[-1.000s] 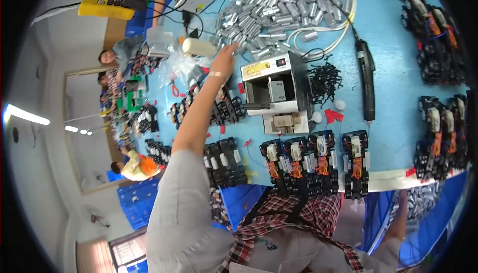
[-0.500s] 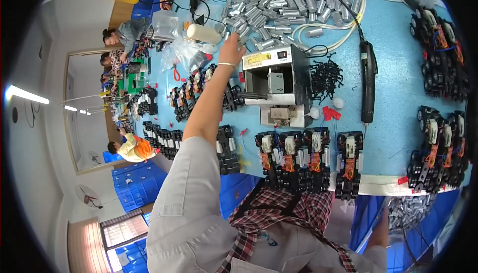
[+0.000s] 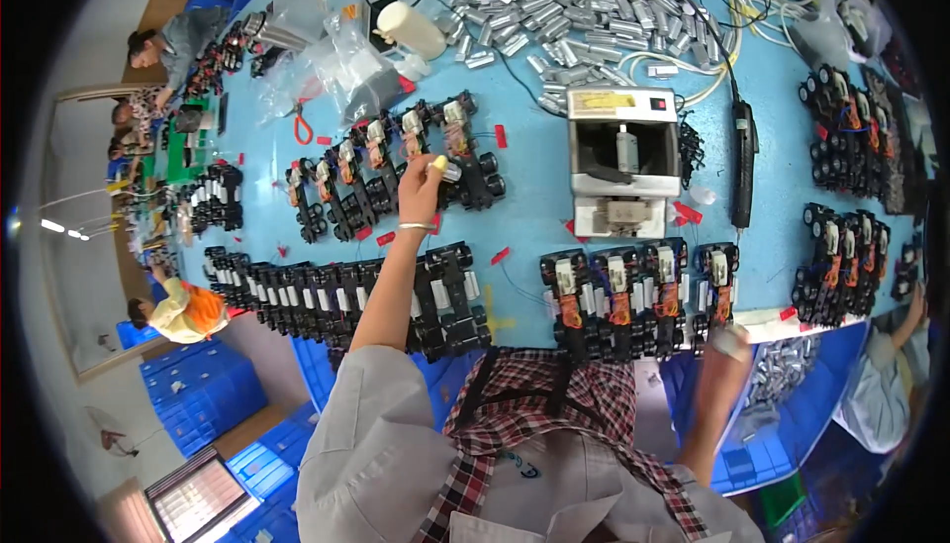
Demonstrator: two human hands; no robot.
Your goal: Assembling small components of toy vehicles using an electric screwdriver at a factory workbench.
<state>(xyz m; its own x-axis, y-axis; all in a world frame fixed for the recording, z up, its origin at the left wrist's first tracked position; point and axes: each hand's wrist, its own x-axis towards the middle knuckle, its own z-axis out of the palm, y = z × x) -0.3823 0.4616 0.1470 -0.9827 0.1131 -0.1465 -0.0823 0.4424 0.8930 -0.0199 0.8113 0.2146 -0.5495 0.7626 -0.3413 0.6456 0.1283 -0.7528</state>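
Note:
My left hand (image 3: pixel 421 187) is closed on a small silver metal cylinder (image 3: pixel 451 174), over a row of black wheeled toy-car chassis (image 3: pixel 376 147) with white motor housings and orange wires. My right hand (image 3: pixel 720 370), smeared by motion, is near the table's front edge beside the rightmost chassis (image 3: pixel 715 281) of a second row. Something pale and silvery shows at its fingers, too blurred to name. Below it hangs a blue-lined bin of silver cylinders (image 3: pixel 785 370). More chassis (image 3: pixel 445 291) with silver cylinders on them stand along the front edge at left.
A grey box-shaped machine (image 3: pixel 623 162) stands mid-table, with black screws (image 3: pixel 691 152) and a black electric screwdriver (image 3: pixel 742 162) to its right. Behind lies a heap of silver cylinders (image 3: pixel 584 8). A cream bottle (image 3: pixel 411 30) and plastic bags (image 3: pixel 341 63) are at back left. Chassis groups (image 3: pixel 841 256) stand right.
My left hand has come back from the heap toward the chassis with a silver cylinder. My right hand has risen from beside the bin to the table edge. The view has shifted.

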